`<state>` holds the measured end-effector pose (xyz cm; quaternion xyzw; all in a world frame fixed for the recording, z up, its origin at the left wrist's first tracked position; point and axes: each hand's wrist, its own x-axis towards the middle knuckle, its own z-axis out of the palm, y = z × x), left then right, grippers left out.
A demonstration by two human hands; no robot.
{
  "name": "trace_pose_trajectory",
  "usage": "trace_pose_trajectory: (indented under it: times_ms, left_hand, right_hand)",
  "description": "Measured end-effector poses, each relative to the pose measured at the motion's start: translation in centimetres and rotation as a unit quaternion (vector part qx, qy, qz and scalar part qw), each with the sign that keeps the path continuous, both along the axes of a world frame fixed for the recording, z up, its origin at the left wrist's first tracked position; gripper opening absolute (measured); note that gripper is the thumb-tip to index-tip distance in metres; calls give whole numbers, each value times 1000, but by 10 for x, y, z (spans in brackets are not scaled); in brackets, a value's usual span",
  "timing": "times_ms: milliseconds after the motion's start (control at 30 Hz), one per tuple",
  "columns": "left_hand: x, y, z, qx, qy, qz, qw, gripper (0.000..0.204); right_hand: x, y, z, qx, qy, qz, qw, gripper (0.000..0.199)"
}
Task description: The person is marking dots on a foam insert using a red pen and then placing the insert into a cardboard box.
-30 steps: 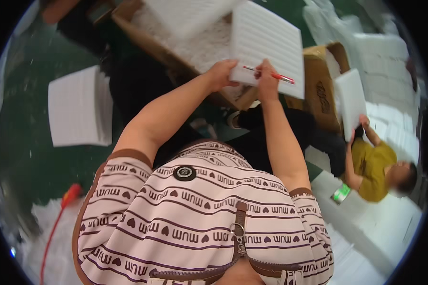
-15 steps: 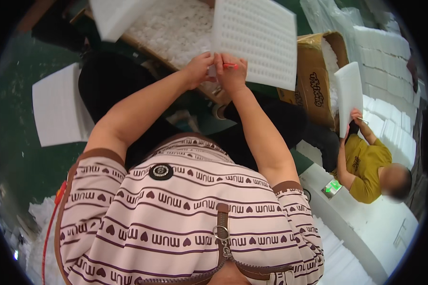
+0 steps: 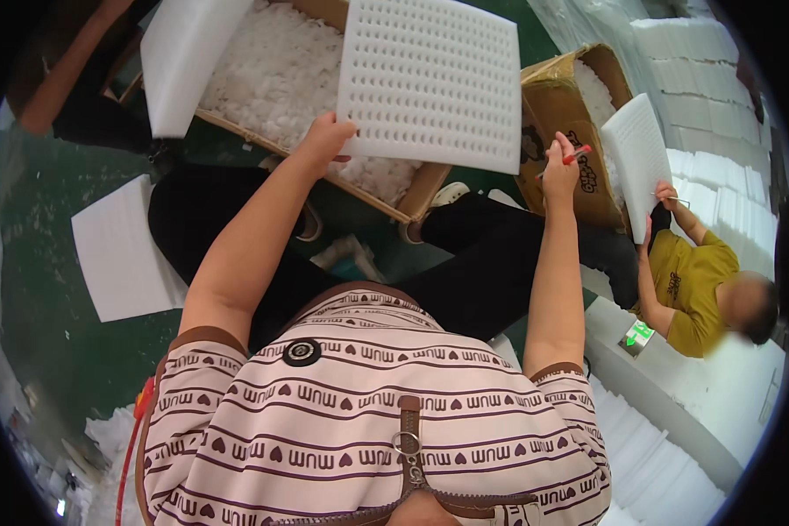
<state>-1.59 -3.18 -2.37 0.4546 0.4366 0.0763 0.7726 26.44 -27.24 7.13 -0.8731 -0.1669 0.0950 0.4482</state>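
A white foam sheet with rows of small holes [image 3: 430, 83] is held up over the front of a large open box. My left hand [image 3: 326, 143] grips the sheet at its lower left corner, thumb on the face toward me. Off to the right, apart from the sheet, my right hand [image 3: 559, 175] is closed round a thin red pen-like tool [image 3: 578, 154]; its exact kind is unclear. Below the sheet, the cardboard box [image 3: 409, 206] holds a heap of small white foam pieces [image 3: 267, 74].
A second carton [image 3: 548, 131] of white pieces stands to the right. Beyond it a person in a yellow-green shirt [image 3: 688, 285] holds another foam sheet [image 3: 636, 149]. White sheets are stacked at far right [image 3: 688, 79]. One sheet [image 3: 123, 250] lies on the green floor; another foam slab [image 3: 184, 61] is at upper left.
My right hand has moved right, away from my left hand and the sheet, with the red tool in it. The sheet and my left hand have shifted left, and the sheet's holes show more squarely.
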Motion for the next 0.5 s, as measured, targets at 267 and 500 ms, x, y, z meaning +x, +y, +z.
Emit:
trace_pose_trajectory:
  times_ms: [267, 500]
  left_hand:
    - [1, -7, -13, -5, -103, 16, 995, 47]
    - [-3, -7, -6, 9, -129, 57, 990, 48]
  right_hand:
    - [-15, 33, -8, 61, 63, 33, 996, 30]
    - [-18, 21, -8, 61, 122, 80, 987, 28]
